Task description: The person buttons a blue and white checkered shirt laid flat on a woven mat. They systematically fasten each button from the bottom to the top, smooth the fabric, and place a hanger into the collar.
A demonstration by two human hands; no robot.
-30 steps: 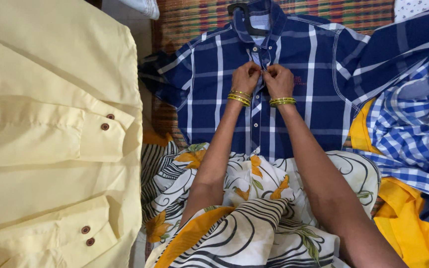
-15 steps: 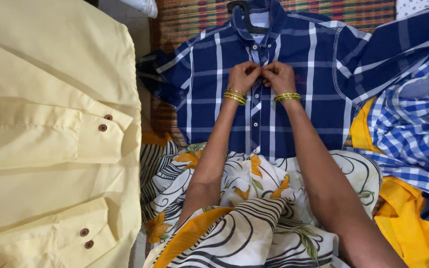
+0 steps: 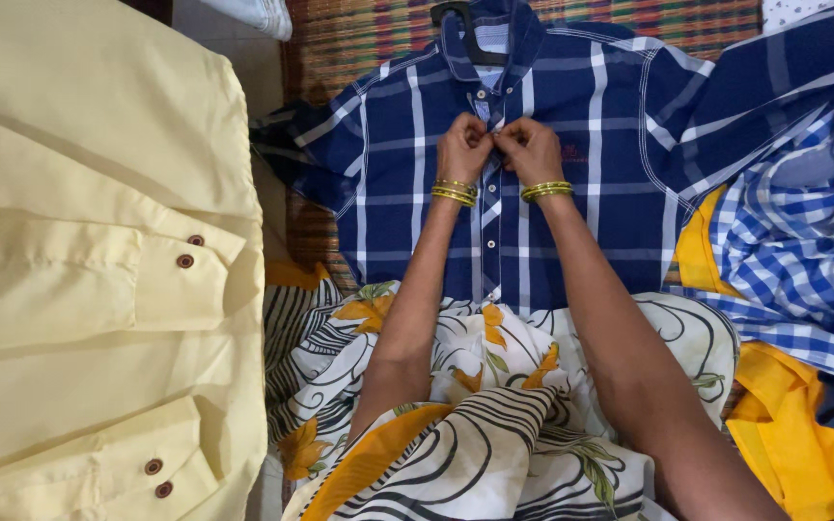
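Note:
A navy shirt with white checks [image 3: 591,174] lies flat on a woven mat, collar away from me, a black hanger [image 3: 465,29] in its collar. My left hand [image 3: 462,147] and my right hand [image 3: 530,150] meet at the button placket just below the collar, both pinching the shirt's front edges together. Gold bangles ring both wrists. Buttons lower on the placket show as small white dots.
A folded pale yellow shirt [image 3: 79,270] with brown cuff buttons fills the left. A blue-and-white checked garment [image 3: 803,241] and yellow cloth [image 3: 803,444] lie at the right. A floral black, white and orange cloth [image 3: 494,415] covers my lap. The striped woven mat [image 3: 359,39] lies beneath.
The view shifted slightly left. Both hands stay pinched at the upper placket, with only small finger movement.

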